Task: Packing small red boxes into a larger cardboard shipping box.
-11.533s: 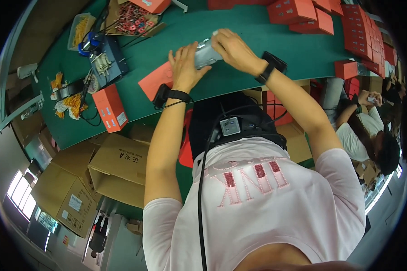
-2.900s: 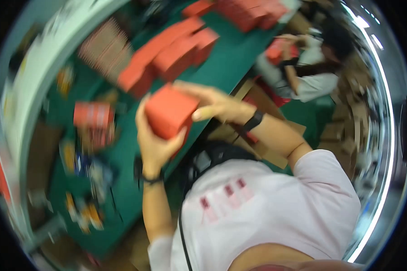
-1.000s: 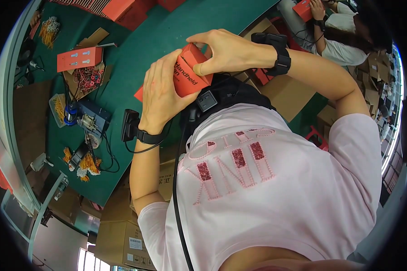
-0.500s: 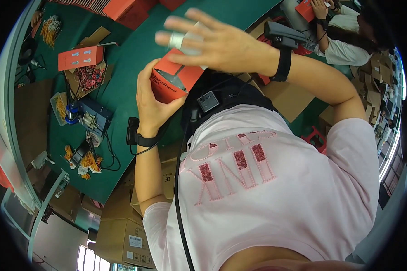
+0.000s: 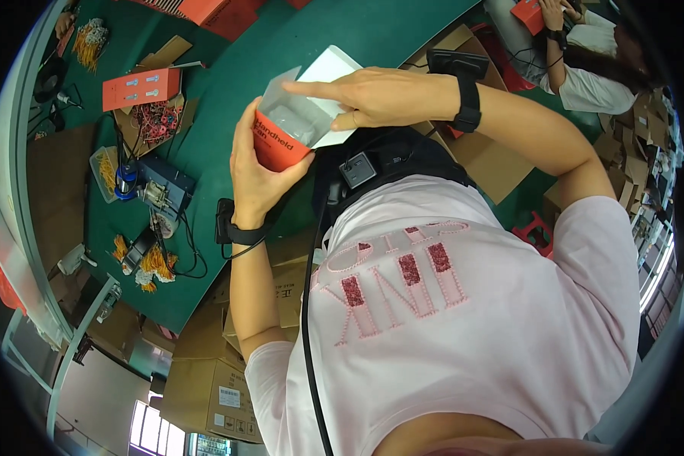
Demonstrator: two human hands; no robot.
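One red carton, lid raised, white-lined; held before the waist, by the near edge of the green table. Translucent item inside. Left hand: clamped around the carton's side. Right hand: forefinger and thumb spread apart across the opening; exact contact unclear.

Clear plastic inside orange box: shape beneath too unclear to name. Left hand: some fingers hidden behind box. Orange cartons cut off by view's top edge; co-worker's box likewise. Small red parts too tiny to identify. Red stool partly hidden behind sleeve.
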